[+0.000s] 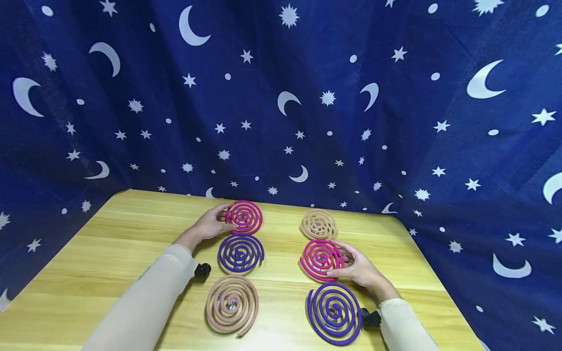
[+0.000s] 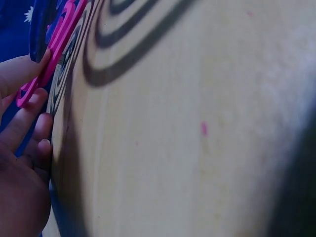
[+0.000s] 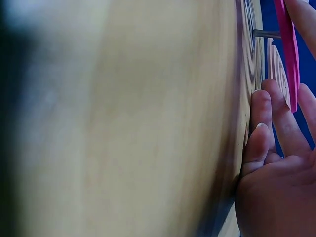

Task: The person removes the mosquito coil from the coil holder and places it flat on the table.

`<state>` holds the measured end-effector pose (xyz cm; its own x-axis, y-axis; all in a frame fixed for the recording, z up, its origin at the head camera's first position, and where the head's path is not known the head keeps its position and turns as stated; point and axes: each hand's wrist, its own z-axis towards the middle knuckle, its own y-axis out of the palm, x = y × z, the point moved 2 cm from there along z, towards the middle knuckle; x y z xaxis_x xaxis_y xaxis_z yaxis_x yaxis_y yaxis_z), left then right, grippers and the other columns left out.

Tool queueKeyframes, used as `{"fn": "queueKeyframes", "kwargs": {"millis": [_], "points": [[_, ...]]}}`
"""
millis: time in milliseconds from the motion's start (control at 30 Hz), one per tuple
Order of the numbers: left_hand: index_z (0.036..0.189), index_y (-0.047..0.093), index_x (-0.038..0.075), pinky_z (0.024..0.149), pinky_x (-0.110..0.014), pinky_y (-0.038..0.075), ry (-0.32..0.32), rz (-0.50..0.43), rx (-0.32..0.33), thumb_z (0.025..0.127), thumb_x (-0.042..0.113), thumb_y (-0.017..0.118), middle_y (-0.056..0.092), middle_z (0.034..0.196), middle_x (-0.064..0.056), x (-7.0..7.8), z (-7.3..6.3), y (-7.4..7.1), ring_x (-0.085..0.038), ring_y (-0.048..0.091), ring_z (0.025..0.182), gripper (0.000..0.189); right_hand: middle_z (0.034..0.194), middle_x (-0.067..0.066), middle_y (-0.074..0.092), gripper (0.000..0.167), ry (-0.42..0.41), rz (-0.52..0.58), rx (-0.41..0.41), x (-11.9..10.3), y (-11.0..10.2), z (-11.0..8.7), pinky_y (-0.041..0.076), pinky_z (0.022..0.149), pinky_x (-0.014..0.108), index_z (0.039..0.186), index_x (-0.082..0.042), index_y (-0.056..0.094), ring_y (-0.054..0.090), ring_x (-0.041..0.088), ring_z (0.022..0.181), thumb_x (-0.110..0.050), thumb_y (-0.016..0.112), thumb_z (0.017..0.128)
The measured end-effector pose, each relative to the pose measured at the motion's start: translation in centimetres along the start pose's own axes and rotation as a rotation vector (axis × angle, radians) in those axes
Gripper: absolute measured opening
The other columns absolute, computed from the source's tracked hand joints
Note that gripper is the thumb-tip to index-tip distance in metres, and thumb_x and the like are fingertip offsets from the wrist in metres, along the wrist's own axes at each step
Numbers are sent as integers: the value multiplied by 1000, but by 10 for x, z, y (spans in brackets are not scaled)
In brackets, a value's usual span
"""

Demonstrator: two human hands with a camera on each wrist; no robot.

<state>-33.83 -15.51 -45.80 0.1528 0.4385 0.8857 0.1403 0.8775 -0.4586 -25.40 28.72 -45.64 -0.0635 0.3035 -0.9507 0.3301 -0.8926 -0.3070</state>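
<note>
Six-ring-like spirals aside, each of these is a flat mosquito coil. My left hand (image 1: 210, 224) pinches the left edge of a pink mosquito coil (image 1: 244, 216) at the far left, thumb on top and fingers below in the left wrist view. At the right, my right hand (image 1: 361, 268) holds the right edge of another pink mosquito coil (image 1: 322, 259) between thumb and fingers. A thin metal stand (image 3: 266, 33) shows under that coil in the right wrist view. Both hands rest low by the tabletop.
Nearer than the left pink coil lie a purple coil (image 1: 240, 253) and a tan coil (image 1: 230, 303). On the right, a tan coil (image 1: 318, 224) is behind and a purple coil (image 1: 335, 307) in front. A blue star-patterned curtain (image 1: 263, 107) borders the wooden table (image 1: 281, 312).
</note>
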Motion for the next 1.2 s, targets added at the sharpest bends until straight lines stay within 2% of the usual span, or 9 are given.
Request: {"fn": "queueKeyframes", "kwargs": {"millis": [267,467,600,700,800,1000,1200], "points": [[150,43,2,94,-43,48,-5,-33,17,85,3,79,61,121,-20,3,-1,-1,-34,58,108,75,133,25,57,91,-5,7,-25,4,-1,2,52,91,32,152,-2,39,59,32,115,-1,87,75],[151,43,4,84,-33,52,-49,-84,9,84,0,80,60,120,-20,3,-4,-4,-26,65,96,76,133,29,55,93,-5,65,-37,5,2,3,54,91,35,152,1,37,62,32,111,2,87,74],[150,44,6,86,-33,51,-65,-113,18,84,1,80,60,120,-20,1,-5,-5,-28,68,98,76,135,29,54,93,-5,78,-40,5,3,4,54,91,36,152,1,37,63,32,111,1,87,74],[149,47,9,86,-33,49,-74,-116,38,84,3,80,62,120,-17,-2,-6,-5,-30,64,106,74,135,27,55,92,-7,49,-33,5,3,4,53,91,33,152,0,38,61,29,112,0,87,74],[149,47,8,89,-35,47,-77,-137,54,85,3,79,64,119,-16,-6,-7,-4,-31,60,112,72,135,26,55,90,-10,33,-42,6,4,4,53,91,31,152,0,38,60,27,113,1,87,75],[148,46,5,98,-40,42,-60,-173,75,85,-1,77,67,115,-15,-9,-7,-2,-30,60,112,71,135,28,54,90,-29,25,-59,2,5,0,52,93,32,152,2,36,59,29,115,1,85,77],[149,47,8,99,-39,42,-58,-212,76,85,-2,77,66,117,-15,-7,-4,0,-29,61,111,72,134,28,54,89,-37,6,-46,0,0,-1,51,93,32,152,2,37,56,34,118,2,85,77]]}}
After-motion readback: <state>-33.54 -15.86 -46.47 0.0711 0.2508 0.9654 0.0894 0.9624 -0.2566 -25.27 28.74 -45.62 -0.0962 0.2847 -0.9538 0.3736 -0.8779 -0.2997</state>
